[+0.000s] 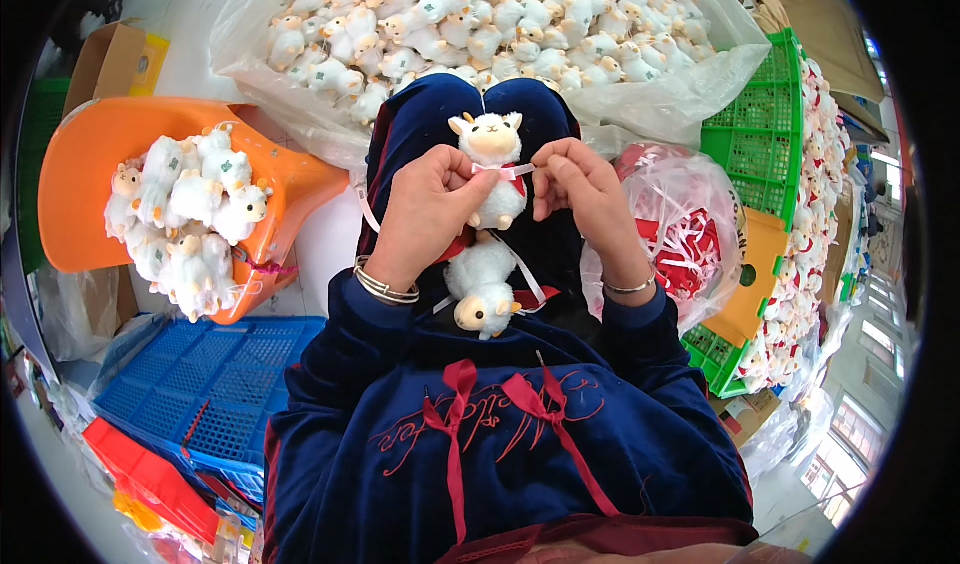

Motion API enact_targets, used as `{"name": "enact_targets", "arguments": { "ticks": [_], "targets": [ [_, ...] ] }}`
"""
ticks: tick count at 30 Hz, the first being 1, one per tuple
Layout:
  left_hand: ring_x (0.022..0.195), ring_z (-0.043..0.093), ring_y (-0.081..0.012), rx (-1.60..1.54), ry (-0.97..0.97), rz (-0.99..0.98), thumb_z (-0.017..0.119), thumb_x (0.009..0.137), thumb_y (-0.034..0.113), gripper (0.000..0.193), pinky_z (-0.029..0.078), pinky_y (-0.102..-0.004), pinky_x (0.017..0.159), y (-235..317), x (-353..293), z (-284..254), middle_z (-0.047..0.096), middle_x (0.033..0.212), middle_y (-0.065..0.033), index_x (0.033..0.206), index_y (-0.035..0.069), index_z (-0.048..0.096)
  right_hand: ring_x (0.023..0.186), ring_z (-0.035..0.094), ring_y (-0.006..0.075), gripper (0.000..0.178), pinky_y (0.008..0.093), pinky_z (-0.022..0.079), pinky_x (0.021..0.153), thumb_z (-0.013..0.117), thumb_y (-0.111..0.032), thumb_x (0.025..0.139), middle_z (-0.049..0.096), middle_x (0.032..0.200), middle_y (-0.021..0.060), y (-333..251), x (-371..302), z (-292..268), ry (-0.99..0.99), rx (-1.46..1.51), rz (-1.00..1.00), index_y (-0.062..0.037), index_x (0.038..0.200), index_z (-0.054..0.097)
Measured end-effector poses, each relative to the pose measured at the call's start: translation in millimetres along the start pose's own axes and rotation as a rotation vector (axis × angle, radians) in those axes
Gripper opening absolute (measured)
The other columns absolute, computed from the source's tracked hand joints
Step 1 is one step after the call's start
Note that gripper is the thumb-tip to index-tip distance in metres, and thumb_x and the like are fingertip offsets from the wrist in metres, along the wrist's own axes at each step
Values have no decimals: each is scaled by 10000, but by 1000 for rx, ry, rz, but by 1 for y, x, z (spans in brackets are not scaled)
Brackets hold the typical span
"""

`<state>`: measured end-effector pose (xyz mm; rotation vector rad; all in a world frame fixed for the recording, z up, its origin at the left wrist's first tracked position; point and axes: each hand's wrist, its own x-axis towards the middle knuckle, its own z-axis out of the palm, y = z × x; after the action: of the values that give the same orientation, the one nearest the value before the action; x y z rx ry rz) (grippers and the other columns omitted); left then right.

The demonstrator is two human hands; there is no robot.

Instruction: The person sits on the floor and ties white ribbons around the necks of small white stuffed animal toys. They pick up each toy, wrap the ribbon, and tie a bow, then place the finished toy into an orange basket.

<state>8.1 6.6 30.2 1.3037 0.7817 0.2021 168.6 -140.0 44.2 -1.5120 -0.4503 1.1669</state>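
Note:
A small white plush sheep (490, 144) sits upright over my lap, facing me, with a pale pink ribbon (508, 172) across its neck and a bit of red cloth at its side. My left hand (430, 196) is closed on the ribbon at the neck, thumb in front. Between the thumb and fingers of my right hand (580, 179) is the ribbon's other end, pulled out to the right. Below them a second plush sheep (482, 279) lies on my lap, head toward me, with red cloth and a pale ribbon beside it.
A large clear plastic sheet (250, 54) ahead holds a heap of white plush sheep (440, 24). An orange chair (85, 194) at left bears several more. Right of my knees, a clear bag (690, 234) contains red pieces with ribbons. Green crates (755, 134) and a blue crate (220, 374) flank me.

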Motion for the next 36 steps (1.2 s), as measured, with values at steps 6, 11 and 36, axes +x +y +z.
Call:
{"name": "enact_targets", "arguments": {
  "ticks": [6, 11, 36],
  "targets": [
    [544, 524, -6, 13, -21, 33, 763, 945, 157, 183, 383, -172, 474, -1, -2, 0, 627, 708, 26, 956, 12, 652, 722, 632, 78, 189, 226, 512, 639, 580, -141, 1046, 656, 888, 20, 1, -1, 9, 28, -112, -34, 1, 1168, 606],
    [538, 513, -2, 40, -52, 129, 737, 954, 120, 147, 373, -174, 476, -9, -3, -1, 627, 709, 26, 968, 17, 632, 734, 598, 38, 118, 205, 490, 628, 655, -92, 1002, 653, 883, -11, 6, 0, 17, 50, -151, -96, -1, 1071, 625],
    [634, 523, -16, -29, -66, 66, 681, 963, 119, 142, 436, -209, 564, -10, -1, -7, 630, 737, 18, 930, -16, 652, 792, 637, 82, 84, 236, 543, 716, 603, -53, 989, 645, 931, 44, 7, 0, 7, 1, -122, -110, 7, 951, 560]
  ]
}}
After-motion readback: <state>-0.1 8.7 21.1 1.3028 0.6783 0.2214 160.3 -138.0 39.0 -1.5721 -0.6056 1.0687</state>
